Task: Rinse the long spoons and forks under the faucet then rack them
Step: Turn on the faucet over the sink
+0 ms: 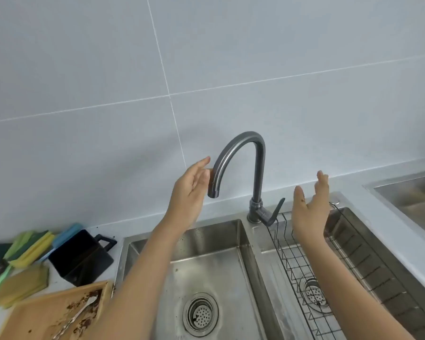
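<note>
A grey gooseneck faucet (pixel 245 148) rises between two steel sink basins, its spout over the left basin (pixel 214 261); no water runs. My left hand (pixel 190 190) is raised, fingers apart, touching the spout's left side near its tip. My right hand (pixel 309 204) hovers open just right of the faucet's lever (pixel 277 209), holding nothing. A black wire rack (pixel 302 271) sits in the right basin. At the bottom left a wooden tray (pixel 35 315) smeared with brown crumbs holds a dirty long-handled utensil (pixel 76 317), partly hidden by my left forearm.
A black square container (pixel 80 256) stands left of the sink, beside several green, yellow and blue sponges and cloths (pixel 32 249). A tiled wall runs behind. Another steel basin (pixel 412 195) shows at the right edge. Both basins have strainer drains.
</note>
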